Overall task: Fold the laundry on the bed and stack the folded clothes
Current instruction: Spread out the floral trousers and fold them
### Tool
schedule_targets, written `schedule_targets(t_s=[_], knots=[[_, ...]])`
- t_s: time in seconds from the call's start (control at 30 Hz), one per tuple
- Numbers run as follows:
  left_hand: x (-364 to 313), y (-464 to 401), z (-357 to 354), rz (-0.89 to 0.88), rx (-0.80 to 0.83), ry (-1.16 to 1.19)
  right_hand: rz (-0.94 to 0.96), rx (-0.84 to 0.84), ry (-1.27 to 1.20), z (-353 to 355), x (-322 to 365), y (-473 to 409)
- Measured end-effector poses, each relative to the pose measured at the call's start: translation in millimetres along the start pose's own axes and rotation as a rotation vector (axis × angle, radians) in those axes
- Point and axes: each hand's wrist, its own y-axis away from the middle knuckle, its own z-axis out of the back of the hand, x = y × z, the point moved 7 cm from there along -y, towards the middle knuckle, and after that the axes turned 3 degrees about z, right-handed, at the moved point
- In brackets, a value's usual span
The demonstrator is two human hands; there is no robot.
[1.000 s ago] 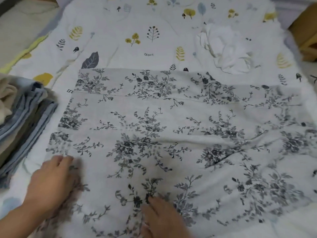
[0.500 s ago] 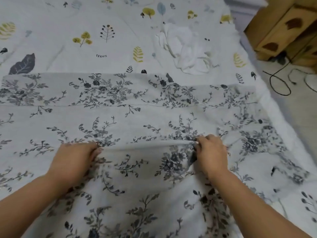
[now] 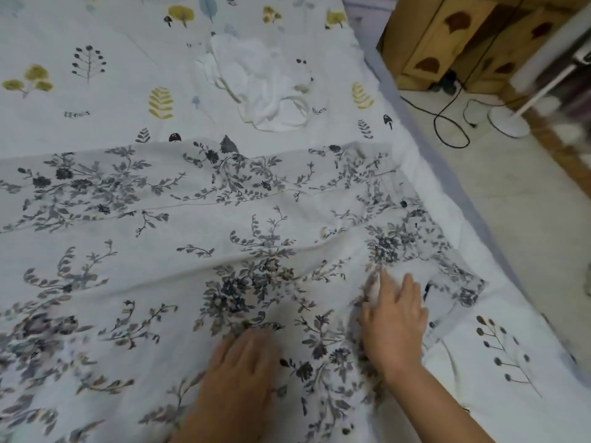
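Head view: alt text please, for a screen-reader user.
Both hands, left hand and right hand, press flat on a grey floral cloth spread over the bed. A crumpled white garment lies beyond it.

Near bed: the floral cloth point(image 3: 198, 238) lies spread across the whole width, with low creases near its right end; both hands rest flat on it, the left hand point(image 3: 243, 362) just beside the right hand point(image 3: 395, 318).
Far bed: bare quilt point(image 3: 96, 123) beyond the cloth's far edge, open to a reach on the left side.
Far right: a crumpled white garment point(image 3: 265, 87) sits on the quilt, apart from the cloth.
Right corner: bare quilt past the cloth's end.
Bed edge: the floor point(image 3: 511, 193) drops off at right.
Floor: a black cable point(image 3: 447, 123) loops beside a white fan base point(image 3: 508, 121).
Beyond: a wooden cabinet point(image 3: 447, 43) close to the bed corner.
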Motion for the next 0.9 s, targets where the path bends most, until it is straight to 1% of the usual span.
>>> schedule_targets(t_s=[0.1, 0.17, 0.23, 0.3, 0.37, 0.43, 0.5, 0.57, 0.6, 0.67, 0.7, 0.73, 0.77, 0.83, 0.87, 0.9], knots=[[-49, 1, -36, -0.101, 0.141, 0.08, -0.237, -0.2, -0.158, 26, -68, -4], [-70, 2, -60, -0.128, 0.271, -0.001, -0.428, -0.257, -0.33, 35, -110, -12], [-80, 3, -80, -0.092, 0.4, -0.075, -0.621, -0.194, -0.523, 30, -143, -24], [-83, 4, -93, -0.035, 0.466, -0.116, -0.74, -0.117, -0.751, 19, -160, -35], [-86, -1, -99, 0.003, 0.453, -0.098, -0.77, -0.059, -0.935, 8, -166, -45], [-87, -8, -89, 0.008, 0.368, -0.115, -0.763, -0.04, -1.043, 1, -168, -51], [-91, -12, -83, -0.006, 0.301, -0.118, -0.726, -0.081, -0.992, 8, -175, -54], [-107, -11, -79, -0.099, 0.246, -0.071, -0.664, -0.173, -0.857, 30, -194, -52], [-119, -8, -78, -0.165, 0.219, -0.029, -0.636, -0.226, -0.83, 42, -205, -50], [-141, -4, -78, -0.26, 0.24, 0.059, -0.622, -0.322, -0.85, 60, -230, -39], [-153, -1, -81, -0.306, 0.284, 0.06, -0.634, -0.352, -0.833, 64, -242, -31], [-158, 1, -82, -0.343, 0.363, 0.057, -0.644, -0.337, -0.776, 64, -250, -25], [-159, 2, -84, -0.331, 0.445, 0.037, -0.662, -0.28, -0.687, 60, -256, -20], [-155, -1, -85, -0.305, 0.457, -0.075, -0.692, -0.123, -0.557, 46, -261, -14], [-152, -4, -86, -0.295, 0.464, -0.096, -0.703, -0.082, -0.543, 42, -258, -15], [-149, -7, -84, -0.275, 0.433, 0.005, -0.7, -0.123, -0.514, 46, -255, -17]])
